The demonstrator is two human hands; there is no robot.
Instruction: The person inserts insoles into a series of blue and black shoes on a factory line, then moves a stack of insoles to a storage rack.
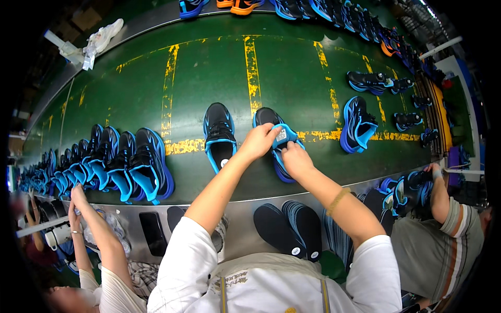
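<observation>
Two black and blue sneakers stand side by side on the green belt in front of me, toes pointing away. My left hand pinches the blue tongue, which has a white label, of the right-hand sneaker. At that shoe's opening is my right hand, fingers curled in at the collar; what their tips grip is hidden. The left-hand sneaker is untouched, and a dark insole with a pale round mark shows inside it.
Rows of sneakers line the belt's left side; another sneaker stands at right. Stacked black insoles and a phone lie on the metal ledge. Co-workers' arms reach in at left and right. More shoes line the far shelf.
</observation>
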